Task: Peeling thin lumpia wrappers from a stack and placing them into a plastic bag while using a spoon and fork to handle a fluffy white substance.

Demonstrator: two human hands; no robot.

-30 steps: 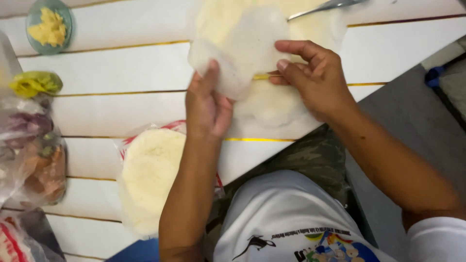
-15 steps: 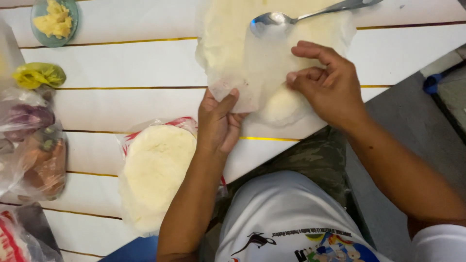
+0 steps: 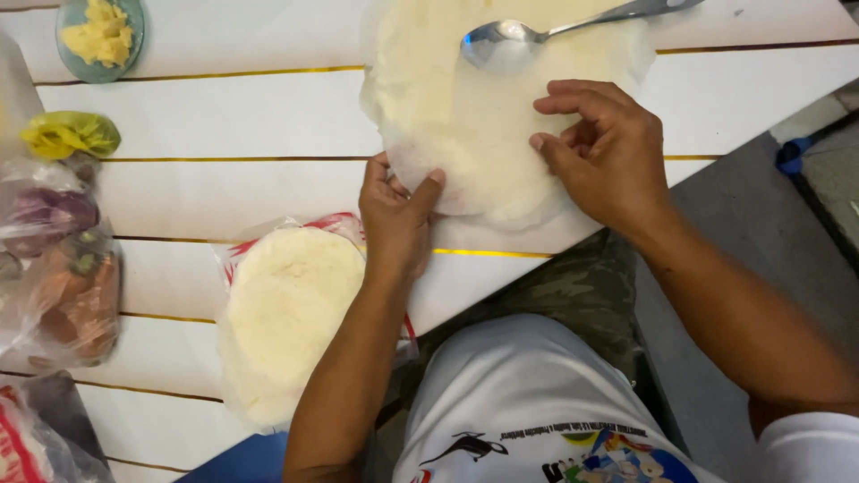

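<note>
Hands | L hand [image 3: 394, 210] pinches near edge of thin pale round wrapper sheet [image 3: 483, 107] on white plank table [image 3: 224, 116] | R hand [image 3: 604, 152] fingers curled, holds nothing, rests on sheet | metal spoon [image 3: 537, 36] on top | no filling yet

The round wrapper sheet [image 3: 474, 116] lies on the table [image 3: 224, 107] at its near edge, before me. The spoon [image 3: 528, 34] rests on the sheet's far part. My left hand [image 3: 394, 215] is at its near-left rim, my right hand [image 3: 604, 152] on its right. The bagged wrapper stack [image 3: 286, 313] sits left of my left arm. A bowl [image 3: 98, 36] stands at the far left.
</note>
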